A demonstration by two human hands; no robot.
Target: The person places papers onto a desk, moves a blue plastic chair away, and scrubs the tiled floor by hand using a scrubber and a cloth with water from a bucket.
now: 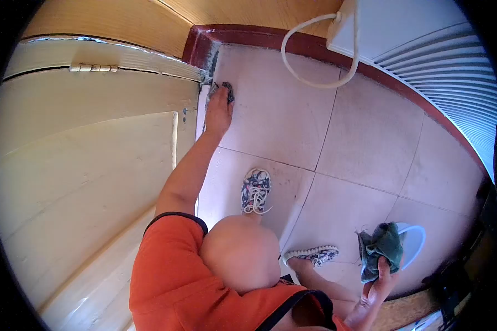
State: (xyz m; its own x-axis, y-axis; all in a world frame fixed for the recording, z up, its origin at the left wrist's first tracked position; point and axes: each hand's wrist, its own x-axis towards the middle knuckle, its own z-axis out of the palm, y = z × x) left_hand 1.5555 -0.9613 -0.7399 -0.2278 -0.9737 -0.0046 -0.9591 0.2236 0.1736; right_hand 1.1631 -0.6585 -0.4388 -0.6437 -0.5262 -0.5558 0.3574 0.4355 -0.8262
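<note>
left hand (219, 115): 11 o'clock, arm reached out. fingers bunched over the dark wad (230, 92), back of hand up. pressing force: can't tell.
dark wad: under those fingertips, on the tile edge near the corner. bunched hold probably suits the tight spot better than a flat palm.
right hand (382, 278): 4 o'clock, pinching the green cloth (385, 243). thumb laid over it, other fingers mostly hidden. gripped at the near end, so the bulk bulges out ahead.
container (423, 238): 4 o'clock, partly behind the cloth, likely there for easy right-arm reach. cloth inside or above it: can't tell.
stance: knee (240, 254) bent at 6 o'clock, shoes (255, 187) at 6 and 5, apart. probably for balance with the arms going opposite ways.
wad and cloth texture: wad dark, rough, crumpled; cloth soft, folded, frayed at its 9 o'clock side.
container shape: pale blue, smooth, curved rim, looks like plastic.
tiles (276, 105): pinkish, matte, square-cut, dark joints, some smudges.
door (94, 154): 9 o'clock, cream paint, recessed panel, hinge (94, 68) at 10.
skirting (259, 37): 12 o'clock, dark red, scuffed at the corner.
hose (320, 85): 1 o'clock, off-white, looped, beside the ribbed panel (447, 71) at 2.
</note>
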